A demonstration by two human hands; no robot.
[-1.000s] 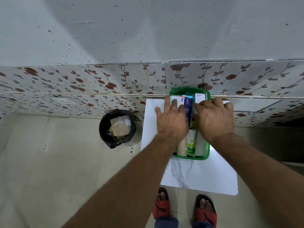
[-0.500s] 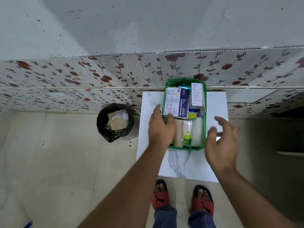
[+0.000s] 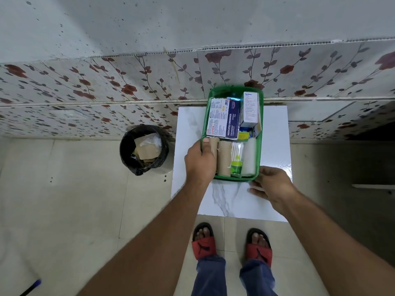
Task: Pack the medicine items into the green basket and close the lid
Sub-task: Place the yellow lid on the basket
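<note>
The green basket (image 3: 261, 133) stands on the white marble table (image 3: 230, 201), its far end against the wall. Inside lie a blue and white dressings box (image 3: 224, 118), a white medicine box (image 3: 250, 110), tan bandage rolls (image 3: 224, 159), a pack of cotton swabs (image 3: 236, 157) and a white roll (image 3: 249, 157). My left hand (image 3: 201, 162) grips the basket's left rim, thumb over the edge. My right hand (image 3: 272, 186) rests at the basket's near right corner, thumb touching it, fingers spread on the table. No lid is visible.
A black bin (image 3: 144, 149) with paper and plastic stands on the floor left of the table. The flowered wall runs right behind the basket. My feet in red sandals (image 3: 203, 244) are just under the table's near edge. A blue pen (image 3: 32, 287) lies at bottom left.
Both hands came off the boxes in the basket. My left hand slid back to the left rim and gripped it. My right hand swung out, then down to the near right corner.
</note>
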